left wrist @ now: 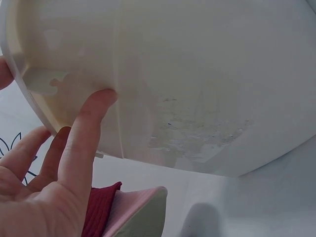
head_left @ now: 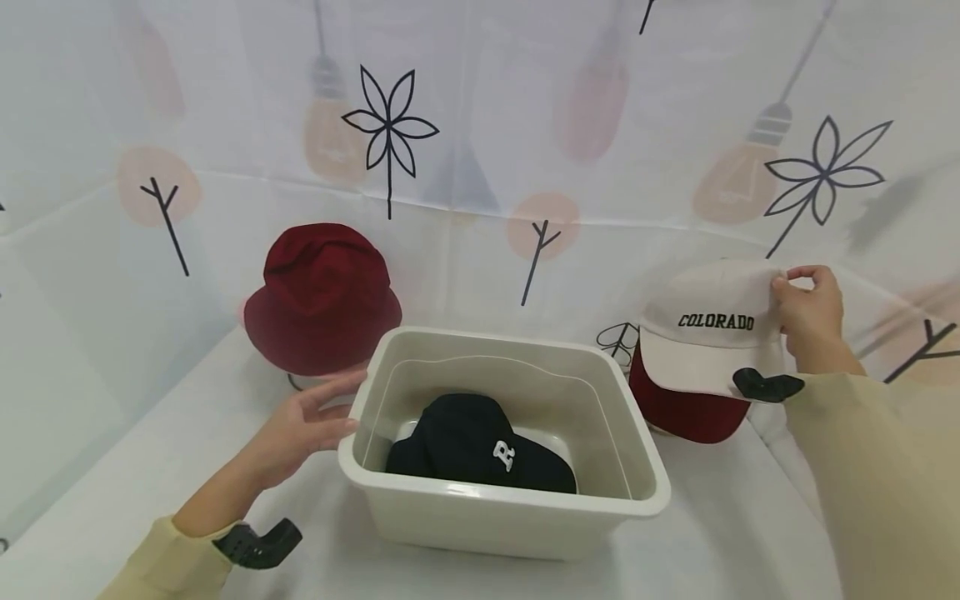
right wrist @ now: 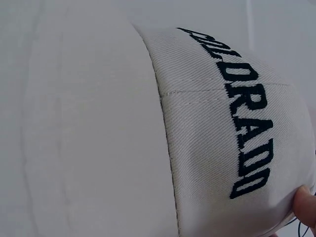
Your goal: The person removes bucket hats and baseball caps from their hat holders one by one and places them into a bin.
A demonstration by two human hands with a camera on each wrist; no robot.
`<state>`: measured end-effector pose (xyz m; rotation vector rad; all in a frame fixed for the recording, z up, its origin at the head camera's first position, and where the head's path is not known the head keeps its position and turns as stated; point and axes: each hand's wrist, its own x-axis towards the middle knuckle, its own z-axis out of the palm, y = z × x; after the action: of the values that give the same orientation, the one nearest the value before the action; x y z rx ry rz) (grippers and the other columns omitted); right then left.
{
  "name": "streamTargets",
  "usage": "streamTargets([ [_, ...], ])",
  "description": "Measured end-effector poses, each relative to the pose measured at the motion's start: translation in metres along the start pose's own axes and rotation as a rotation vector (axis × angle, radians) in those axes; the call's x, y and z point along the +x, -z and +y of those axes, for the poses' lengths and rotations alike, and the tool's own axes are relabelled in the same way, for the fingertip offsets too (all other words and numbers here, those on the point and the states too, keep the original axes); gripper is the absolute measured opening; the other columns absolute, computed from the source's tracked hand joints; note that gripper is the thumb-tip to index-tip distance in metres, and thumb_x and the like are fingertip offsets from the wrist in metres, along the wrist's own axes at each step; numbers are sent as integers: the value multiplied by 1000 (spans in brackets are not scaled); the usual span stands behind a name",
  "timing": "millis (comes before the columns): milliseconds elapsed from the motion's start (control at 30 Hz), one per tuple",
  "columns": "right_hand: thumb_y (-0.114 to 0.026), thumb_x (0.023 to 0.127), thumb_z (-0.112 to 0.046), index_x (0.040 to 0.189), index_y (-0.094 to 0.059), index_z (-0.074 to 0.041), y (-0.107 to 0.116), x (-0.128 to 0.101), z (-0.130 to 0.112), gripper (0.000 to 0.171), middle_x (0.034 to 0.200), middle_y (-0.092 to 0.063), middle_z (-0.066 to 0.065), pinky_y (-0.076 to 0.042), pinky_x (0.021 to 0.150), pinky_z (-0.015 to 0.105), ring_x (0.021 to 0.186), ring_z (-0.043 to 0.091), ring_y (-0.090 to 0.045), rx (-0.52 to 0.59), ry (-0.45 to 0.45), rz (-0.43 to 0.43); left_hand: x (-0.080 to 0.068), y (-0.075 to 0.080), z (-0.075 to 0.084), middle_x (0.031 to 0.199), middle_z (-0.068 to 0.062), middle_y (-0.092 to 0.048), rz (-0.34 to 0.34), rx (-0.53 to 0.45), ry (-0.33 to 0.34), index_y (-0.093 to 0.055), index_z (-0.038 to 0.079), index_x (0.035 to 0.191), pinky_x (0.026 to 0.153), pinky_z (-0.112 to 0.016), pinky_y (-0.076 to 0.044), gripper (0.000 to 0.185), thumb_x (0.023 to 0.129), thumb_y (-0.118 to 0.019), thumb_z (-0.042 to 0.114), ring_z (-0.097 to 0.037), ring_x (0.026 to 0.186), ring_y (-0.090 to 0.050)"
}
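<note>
My right hand (head_left: 813, 312) pinches the side of a cream baseball cap (head_left: 708, 296) lettered COLORADO. The cap's brim hangs in front of a dark red cap or hat (head_left: 701, 417), mostly hidden behind it. Up close in the right wrist view, the cream cap (right wrist: 212, 123) fills much of the picture, with a thumb at its edge. At the left end of an off-white plastic tub (head_left: 637, 507), my left hand (head_left: 296, 433) touches the rim with fingers spread. One finger (left wrist: 89, 128) presses the tub's outer wall. Inside the tub lies a black cap (head_left: 457, 437) with a white R.
A dark red bucket hat (head_left: 326, 304) sits on a stand at the back left, mostly hidden underneath. White cloth covers the table (head_left: 720, 533). Behind everything hangs a patterned curtain (head_left: 465, 125) with flowers and light bulbs.
</note>
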<state>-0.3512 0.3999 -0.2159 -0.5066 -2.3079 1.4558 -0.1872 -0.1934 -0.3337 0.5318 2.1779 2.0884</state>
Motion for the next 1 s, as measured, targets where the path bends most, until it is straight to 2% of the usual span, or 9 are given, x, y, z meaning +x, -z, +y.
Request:
streamTargets([
  [67, -48, 94, -36, 94, -39, -39, -3, -4, -5, 9, 97, -42, -5, -42, 52, 26, 82, 9, -45, 11, 12, 0, 0, 0, 0, 145, -19, -30, -1, -4, -1, -36, 1, 141, 84, -46, -49, 61, 86, -62, 6, -24, 114, -54],
  [267, -45, 95, -33, 91, -38, -39, -7, -21, -27, 10, 97, -41, -3, -40, 57, 25, 81, 10, -42, 13, -1, -15, 0, -1, -2, 146, -18, -30, -4, -6, 0, -36, 2, 141, 85, -48, -48, 61, 87, -62, 7, -30, 117, -51],
  [400, -44, 94, -36, 91, -37, -40, -8, -20, -36, 9, 97, -39, 0, -39, 54, 26, 81, 13, -41, 10, -25, -6, 0, -1, -4, 146, -18, -30, -1, -4, 2, -35, 2, 142, 85, -48, -48, 62, 86, -63, 7, -33, 119, -50],
  [600, -47, 94, -32, 89, -39, -37, -11, -16, -44, 11, 98, -36, -2, -38, 49, 22, 78, 9, -43, 57, -39, 24, 1, 0, -5, 147, -18, -29, -5, 0, 11, -35, 2, 142, 85, -48, -48, 62, 87, -63, 8, -28, 117, -52],
  [700, -49, 94, -27, 88, -40, -34, -12, -13, -46, 12, 97, -34, -5, -38, 49, 19, 78, 9, -43, 128, -51, 50, 1, 2, -5, 147, -18, -29, -11, 10, 12, -35, 2, 142, 85, -47, -48, 62, 87, -63, 8, -27, 116, -53],
  [1000, -52, 93, -19, 89, -42, -28, -6, 0, -46, 14, 99, -33, -11, -39, 50, 16, 86, 7, -42, 435, -156, 113, 2, 3, -4, 145, -18, -32, -13, 11, 17, -35, 3, 142, 83, -46, -49, 62, 87, -63, 8, -28, 115, -54],
])
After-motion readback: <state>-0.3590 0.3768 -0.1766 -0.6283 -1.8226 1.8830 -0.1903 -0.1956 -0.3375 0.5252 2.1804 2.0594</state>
